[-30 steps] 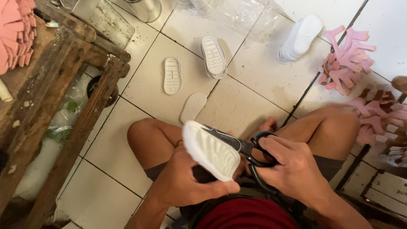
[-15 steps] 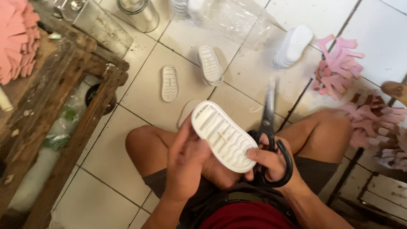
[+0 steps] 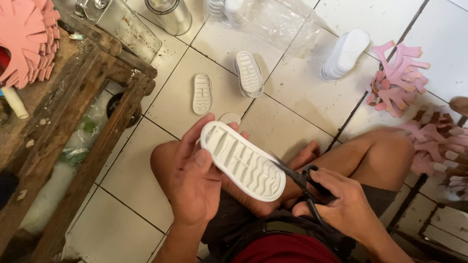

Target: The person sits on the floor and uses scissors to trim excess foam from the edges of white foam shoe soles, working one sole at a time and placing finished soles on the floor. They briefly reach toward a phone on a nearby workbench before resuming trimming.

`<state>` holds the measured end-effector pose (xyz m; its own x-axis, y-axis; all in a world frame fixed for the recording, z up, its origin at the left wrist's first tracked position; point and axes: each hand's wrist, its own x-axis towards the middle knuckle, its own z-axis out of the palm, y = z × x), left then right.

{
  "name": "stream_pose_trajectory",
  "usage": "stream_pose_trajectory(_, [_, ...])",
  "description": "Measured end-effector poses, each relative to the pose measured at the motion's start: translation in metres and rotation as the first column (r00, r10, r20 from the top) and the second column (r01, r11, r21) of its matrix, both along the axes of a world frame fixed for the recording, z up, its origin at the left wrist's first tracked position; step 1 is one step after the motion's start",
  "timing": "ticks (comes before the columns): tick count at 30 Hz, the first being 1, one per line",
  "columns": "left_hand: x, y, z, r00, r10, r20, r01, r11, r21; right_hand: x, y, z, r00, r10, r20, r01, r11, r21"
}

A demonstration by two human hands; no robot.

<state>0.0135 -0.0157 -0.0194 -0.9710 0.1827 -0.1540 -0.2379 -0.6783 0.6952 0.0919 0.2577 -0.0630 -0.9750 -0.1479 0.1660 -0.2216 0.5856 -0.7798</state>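
Right now your left hand (image 3: 195, 187) grips a white sole (image 3: 242, 160), tread up, over your lap. Your right hand (image 3: 341, 207) is clenched on black scissors (image 3: 304, 182), blades touching the sole's near end. More soles (image 3: 248, 73) lie on the floor beyond your hands.
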Motion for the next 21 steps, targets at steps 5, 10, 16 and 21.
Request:
stream_pose_trajectory(5, [0.015, 0.012, -0.001, 0.987, -0.032, -0.155, 0.012, 0.991, -0.13, 0.002, -0.014, 0.009, 0.991, -0.079, 0.108, 0.079, 0.997, 0.001])
stream_pose_trajectory(10, [0.028, 0.014, 0.001, 0.97, -0.086, -0.227, 0.01, 0.948, -0.319, 0.001, -0.022, 0.013, 0.987, -0.127, 0.094, 0.123, 0.991, 0.043])
stream_pose_trajectory(16, [0.032, 0.008, -0.005, 0.97, -0.1, -0.223, 0.012, 0.931, -0.366, -0.002, -0.03, 0.015, 0.991, -0.13, 0.021, 0.127, 0.986, 0.11])
stream_pose_trajectory(21, [0.037, 0.005, -0.012, 0.975, -0.109, -0.195, 0.024, 0.918, -0.395, -0.007, -0.029, 0.017, 0.992, -0.119, 0.033, 0.113, 0.983, 0.145])
